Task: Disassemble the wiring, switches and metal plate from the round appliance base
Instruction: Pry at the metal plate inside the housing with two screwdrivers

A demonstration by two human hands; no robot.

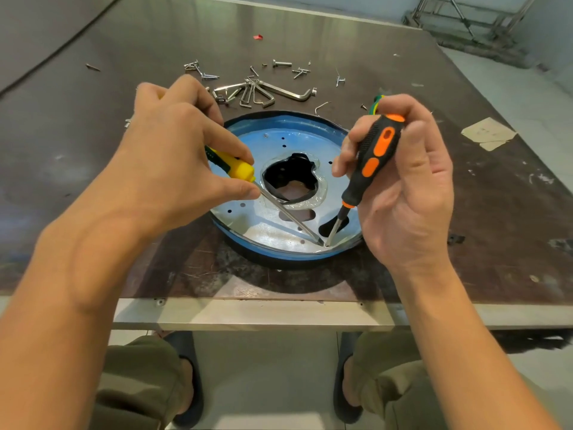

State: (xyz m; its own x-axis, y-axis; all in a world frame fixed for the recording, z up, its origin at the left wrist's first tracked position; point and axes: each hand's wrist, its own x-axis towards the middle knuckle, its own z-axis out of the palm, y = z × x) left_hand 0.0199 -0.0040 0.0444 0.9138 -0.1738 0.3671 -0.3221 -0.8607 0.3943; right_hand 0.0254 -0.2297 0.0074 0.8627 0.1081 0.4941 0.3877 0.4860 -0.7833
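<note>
Counter (102,169) edge nearest. Round base (273,254) sits just beyond it, between both hands. Left hand (179,156) curls round yellow screwdriver (238,170). Right hand (403,187) grips orange-black screwdriver (372,159). Both tips meet at near rim of metal plate (266,226), probably working on fixing there. No switches visible on base. Green-yellow wire (376,103) peeks behind right hand. Plate seemingly last part left. Farther back: hex keys (263,94), loose screws (201,71), so most fasteners look out.
</note>
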